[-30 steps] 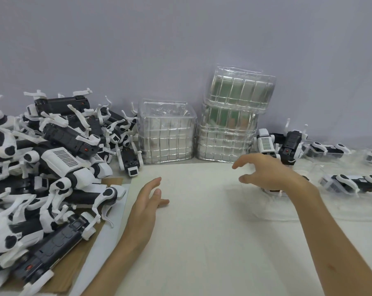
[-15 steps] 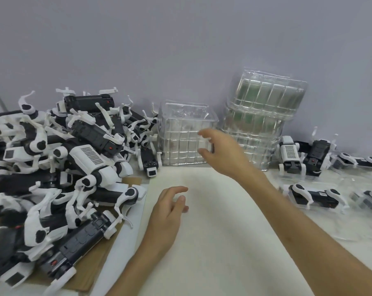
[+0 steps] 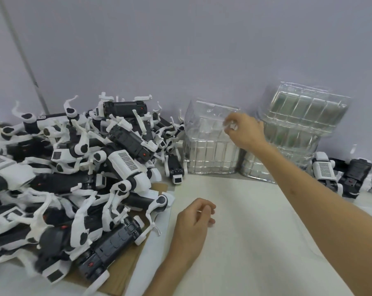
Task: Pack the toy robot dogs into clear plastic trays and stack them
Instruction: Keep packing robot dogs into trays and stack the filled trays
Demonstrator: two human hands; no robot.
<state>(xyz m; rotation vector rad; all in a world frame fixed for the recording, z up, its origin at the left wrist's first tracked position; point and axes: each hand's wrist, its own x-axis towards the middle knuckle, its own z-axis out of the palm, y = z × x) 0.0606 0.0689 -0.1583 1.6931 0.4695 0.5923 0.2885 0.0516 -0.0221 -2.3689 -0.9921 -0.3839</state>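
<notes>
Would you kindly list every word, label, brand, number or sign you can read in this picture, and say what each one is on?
No text here can be read.
Small label on a toy robot dog at the back left of the pile: too blurred to read.
Dotted grille patches on the dogs' backs: a pattern, not letters.
The clear trays: no print visible.

Right arm stretched out long from the lower right, forearm bare, and the right hand (image 3: 243, 131) has its fingertips (image 3: 230, 124) pinched on the edge of a clear tray (image 3: 208, 116). Left hand (image 3: 191, 225) sits low on the bench (image 3: 245, 242), knuckles up, fingers loosely curled, holding nothing.
</notes>
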